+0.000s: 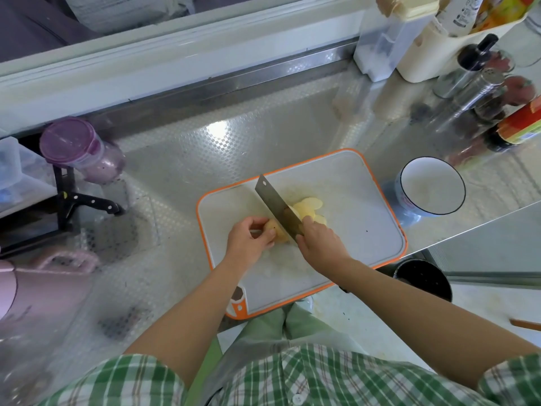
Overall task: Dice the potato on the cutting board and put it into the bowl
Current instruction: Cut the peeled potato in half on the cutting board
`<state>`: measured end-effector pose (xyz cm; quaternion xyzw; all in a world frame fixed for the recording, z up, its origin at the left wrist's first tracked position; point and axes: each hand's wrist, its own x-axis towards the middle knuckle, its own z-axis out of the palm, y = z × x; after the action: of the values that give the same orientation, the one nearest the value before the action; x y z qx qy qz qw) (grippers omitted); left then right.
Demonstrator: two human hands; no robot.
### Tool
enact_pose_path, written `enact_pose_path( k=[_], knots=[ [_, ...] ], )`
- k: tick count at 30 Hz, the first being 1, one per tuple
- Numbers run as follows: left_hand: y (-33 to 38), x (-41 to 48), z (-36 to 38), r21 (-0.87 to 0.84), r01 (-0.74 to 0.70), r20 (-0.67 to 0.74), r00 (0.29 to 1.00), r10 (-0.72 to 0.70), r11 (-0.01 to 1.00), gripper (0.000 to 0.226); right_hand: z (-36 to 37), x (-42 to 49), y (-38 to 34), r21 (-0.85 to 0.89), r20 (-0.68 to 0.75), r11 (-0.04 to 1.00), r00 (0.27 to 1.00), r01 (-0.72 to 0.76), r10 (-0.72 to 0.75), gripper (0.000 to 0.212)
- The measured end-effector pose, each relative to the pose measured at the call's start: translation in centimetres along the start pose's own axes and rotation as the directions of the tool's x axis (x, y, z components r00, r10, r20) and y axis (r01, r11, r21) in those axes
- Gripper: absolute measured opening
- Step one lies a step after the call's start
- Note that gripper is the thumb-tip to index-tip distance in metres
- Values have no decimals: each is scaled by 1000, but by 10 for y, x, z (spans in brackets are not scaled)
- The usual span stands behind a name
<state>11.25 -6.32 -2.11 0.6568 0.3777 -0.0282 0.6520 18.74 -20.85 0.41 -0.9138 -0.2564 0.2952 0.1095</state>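
A white cutting board [351,230] with an orange rim lies on the steel counter. On it my left hand [248,240] grips the uncut part of a pale yellow potato [276,231] with curled fingers. My right hand [320,241] grips the handle of a cleaver [276,205], whose blade stands against the potato. Several cut slices [310,208] lie fanned just right of the blade. A white bowl [430,186] with a dark rim and blue outside stands right of the board; its inside looks bare.
Bottles, a shaker and white containers [474,80] crowd the back right. A purple-lidded jar [79,148] and a black-handled knife [93,200] sit at the left, a pink appliance [35,291] lower left. A dark pot [421,278] stands below the counter's right edge.
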Motion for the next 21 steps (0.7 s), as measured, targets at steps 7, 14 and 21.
enact_pose_path(
  k=[7, 14, 21],
  knots=[
    [4, 4, -7, -14, -16, -47, 999, 15, 1000, 23, -4, -1, -2, 8, -16, 1000, 1000, -5, 5, 13],
    [2, 3, 3, 36, -15, -51, 999, 17, 999, 21, -19, -9, 3, 167, -148, 984, 988, 61, -36, 19],
    [1, 8, -4, 115, -48, -83, 995, 58, 992, 21, -36, -8, 10, 204, -146, 978, 989, 36, -6, 37]
  ],
)
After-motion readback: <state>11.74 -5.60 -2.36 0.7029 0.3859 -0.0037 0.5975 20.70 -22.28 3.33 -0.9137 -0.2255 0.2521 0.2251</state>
